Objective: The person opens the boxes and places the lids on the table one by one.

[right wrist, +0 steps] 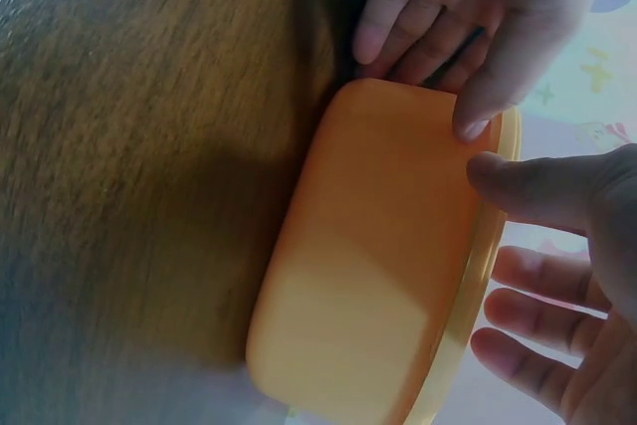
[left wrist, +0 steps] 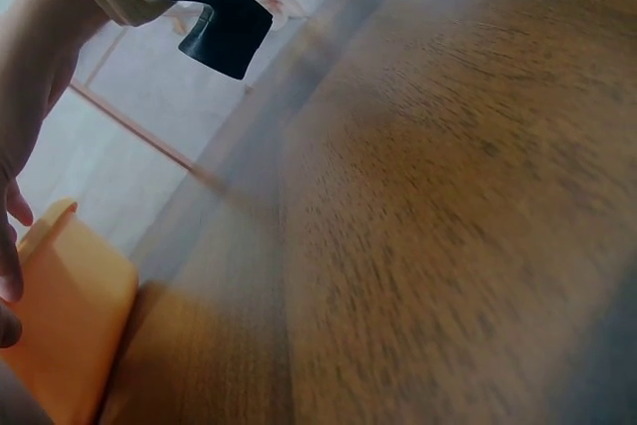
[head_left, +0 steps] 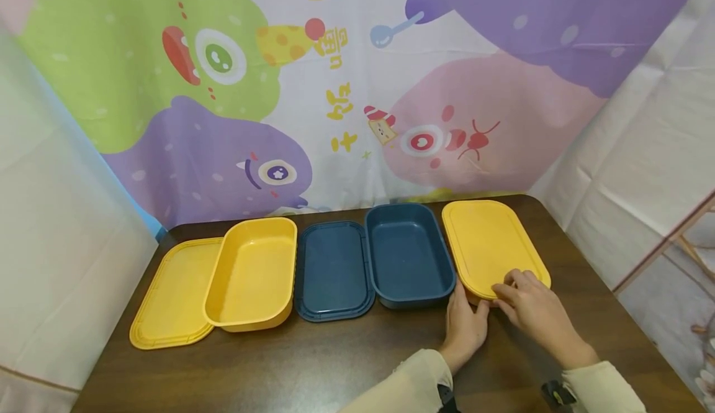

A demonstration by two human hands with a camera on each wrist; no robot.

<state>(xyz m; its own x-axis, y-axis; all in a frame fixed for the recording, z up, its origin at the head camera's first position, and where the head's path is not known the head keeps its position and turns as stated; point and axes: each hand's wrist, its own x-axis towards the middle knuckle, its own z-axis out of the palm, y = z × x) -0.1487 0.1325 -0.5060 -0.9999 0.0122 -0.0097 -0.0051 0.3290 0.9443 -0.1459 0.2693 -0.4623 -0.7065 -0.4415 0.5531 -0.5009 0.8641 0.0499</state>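
A dark brown wooden table [head_left: 346, 357] carries a row of plastic boxes and lids, with a cartoon-monster cloth backdrop [head_left: 335, 77] hanging behind it; at the far left lies a flat yellow plastic lid [head_left: 167, 295], and an open yellow rectangular plastic box [head_left: 252, 274] rests with one edge over that lid; next comes a flat dark blue plastic lid [head_left: 332, 273], and just beside it an open dark blue rectangular plastic box [head_left: 409, 253], its edge overlapping the blue lid; at the right end of the row sits a closed yellow plastic box with its lid on [head_left: 488, 245], close beside the blue box.

Both hands are at the near end of this closed yellow box; the left hand [head_left: 465, 325] lies at the near left corner, between the blue box and the yellow one, its fingers bent against the box's side wall [right wrist: 378, 246] with a fingertip up at the lid's rim; the right hand [head_left: 527, 304] lies on the near edge of the lid, fingers spread and loosely bent over the top, thumb at the rim; neither hand plainly closes round the box; cream sleeves cover both wrists.
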